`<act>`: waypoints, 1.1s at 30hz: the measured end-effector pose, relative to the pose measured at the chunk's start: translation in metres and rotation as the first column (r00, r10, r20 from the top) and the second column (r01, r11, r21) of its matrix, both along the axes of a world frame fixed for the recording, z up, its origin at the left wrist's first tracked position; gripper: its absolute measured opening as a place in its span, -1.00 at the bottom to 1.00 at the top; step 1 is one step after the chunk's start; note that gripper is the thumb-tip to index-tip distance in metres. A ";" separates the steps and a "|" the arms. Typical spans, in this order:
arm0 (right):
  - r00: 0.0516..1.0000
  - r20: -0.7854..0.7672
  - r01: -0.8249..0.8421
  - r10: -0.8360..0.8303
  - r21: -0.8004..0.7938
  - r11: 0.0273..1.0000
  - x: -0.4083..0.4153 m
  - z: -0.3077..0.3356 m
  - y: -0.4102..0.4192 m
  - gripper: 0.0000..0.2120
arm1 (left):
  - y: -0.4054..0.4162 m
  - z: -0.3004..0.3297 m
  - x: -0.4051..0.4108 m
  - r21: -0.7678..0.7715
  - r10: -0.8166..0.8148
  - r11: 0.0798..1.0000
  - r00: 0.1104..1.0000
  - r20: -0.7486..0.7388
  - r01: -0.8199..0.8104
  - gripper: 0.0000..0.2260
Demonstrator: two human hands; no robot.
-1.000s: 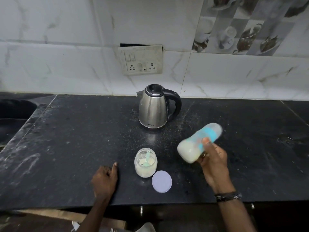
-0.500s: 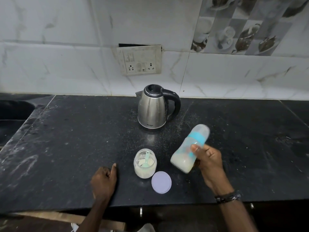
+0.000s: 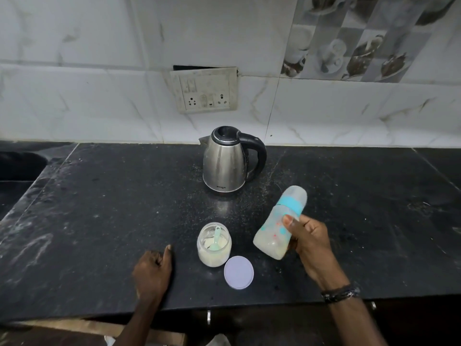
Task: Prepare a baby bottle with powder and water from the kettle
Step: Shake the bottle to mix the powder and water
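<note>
**Bottle filled and capped, mixing under way**

Fingers [image 3: 290, 221] of the right hand [image 3: 309, 242] were wrapped round the baby bottle [image 3: 277, 226], held tilted above the desk [image 3: 99, 208] at centre right of the frame, cap end pointing up and away. Left hand [image 3: 153, 270] rested on the desk at lower centre, its fingers loosely curled and grasping nothing.

Milky liquid filled the lower bottle, so powder and water looked already in, cap on; shaking seemed the step in hand, with closing the jar apparently left.

Counted, largest to smallest: one desk, one kettle [image 3: 224, 161] at centre, one bottle, one open powder jar [image 3: 214, 245] with one scoop [image 3: 215, 239] inside, one lid [image 3: 239, 272] lying just beside it.
</note>
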State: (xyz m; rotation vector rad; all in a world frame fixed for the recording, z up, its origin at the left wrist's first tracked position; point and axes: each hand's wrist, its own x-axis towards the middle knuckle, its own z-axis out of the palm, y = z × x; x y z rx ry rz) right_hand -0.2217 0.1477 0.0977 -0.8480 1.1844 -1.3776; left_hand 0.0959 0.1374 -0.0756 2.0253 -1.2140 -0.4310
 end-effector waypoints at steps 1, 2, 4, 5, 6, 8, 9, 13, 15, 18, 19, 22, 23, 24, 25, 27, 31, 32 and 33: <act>0.999 0.040 0.015 -0.015 -0.018 1.000 -0.002 0.003 -0.001 -0.48 | 0.000 0.001 -0.001 0.002 0.003 1.000 1.000 -0.004 -0.003 -0.54; 0.990 0.120 0.082 -0.081 -0.011 0.997 -0.006 0.003 -0.003 -0.55 | 0.001 0.001 -0.001 -0.001 -0.003 1.000 1.000 -0.009 0.003 -0.54; 0.957 0.224 0.183 -0.186 0.035 0.983 -0.009 0.003 -0.007 -0.56 | 0.002 0.001 -0.001 -0.003 -0.016 1.000 1.000 -0.014 0.016 -0.53; 0.971 0.181 0.154 -0.158 0.038 0.987 -0.008 0.003 -0.007 -0.48 | 0.002 0.002 -0.001 0.004 -0.011 1.000 1.000 -0.013 0.011 -0.53; 0.990 0.111 0.091 -0.092 0.019 0.996 -0.005 0.001 -0.006 -0.37 | 0.002 0.002 -0.001 0.010 0.001 1.000 1.000 -0.012 -0.001 -0.52; 0.996 0.060 0.063 -0.061 -0.026 0.998 -0.001 0.004 -0.002 -0.35 | 0.002 0.005 -0.002 0.019 0.018 1.000 1.000 -0.012 -0.018 -0.52; 0.992 0.099 0.086 -0.080 -0.049 0.995 -0.003 0.006 -0.002 -0.44 | 0.001 0.006 -0.003 0.019 0.016 1.000 1.000 -0.014 -0.016 -0.51; 0.970 0.175 0.170 -0.167 -0.002 0.985 -0.012 0.003 -0.007 -0.53 | 0.002 0.003 -0.002 0.021 -0.012 1.000 1.000 0.000 0.012 -0.51; 0.998 0.043 0.054 -0.052 -0.037 0.998 -0.007 -0.002 -0.002 -0.36 | 0.000 0.002 0.000 0.024 0.000 1.000 1.000 -0.008 0.000 -0.51; 0.968 0.211 0.143 -0.134 -0.028 0.989 -0.013 0.001 -0.003 -0.55 | 0.000 0.002 -0.001 0.023 0.007 1.000 1.000 -0.025 -0.006 -0.52; 0.938 0.298 0.185 -0.178 0.004 0.983 -0.016 0.000 -0.005 -0.64 | 0.001 0.001 -0.001 0.017 0.001 1.000 1.000 -0.022 0.000 -0.52; 0.987 0.146 0.066 -0.067 0.012 0.998 -0.012 -0.004 -0.002 -0.51 | 0.001 0.000 -0.001 0.010 0.011 1.000 1.000 -0.002 -0.011 -0.52; 0.994 0.106 0.027 -0.027 0.000 1.000 -0.010 -0.005 0.000 -0.47 | 0.000 0.000 0.000 0.012 0.009 1.000 1.000 -0.001 -0.009 -0.52; 0.992 0.124 0.021 -0.020 -0.012 1.000 -0.009 -0.003 0.002 -0.51 | -0.001 -0.001 0.001 0.015 0.004 1.000 1.000 -0.001 -0.004 -0.52; 0.983 0.180 0.045 -0.040 -0.026 0.999 -0.011 -0.003 0.002 -0.59 | -0.001 -0.002 0.001 0.015 -0.002 1.000 1.000 -0.003 0.002 -0.52; 0.954 0.276 0.116 -0.116 0.015 0.993 -0.016 -0.006 -0.003 -0.58 | -0.001 -0.004 0.001 0.016 -0.006 1.000 1.000 -0.009 0.007 -0.52; 0.998 0.050 -0.045 0.045 -0.004 0.999 -0.010 -0.008 0.001 -0.34 | -0.003 -0.006 0.003 0.024 -0.003 1.000 1.000 0.020 0.002 -0.50; 0.994 0.096 -0.044 0.046 -0.025 0.999 -0.009 -0.005 0.002 -0.42 | -0.003 -0.006 0.002 0.024 -0.002 1.000 1.000 0.020 0.001 -0.50; 0.982 0.186 -0.015 0.020 -0.030 0.999 -0.009 -0.003 0.002 -0.51 | -0.003 -0.005 0.002 0.022 -0.002 1.000 1.000 0.019 0.002 -0.49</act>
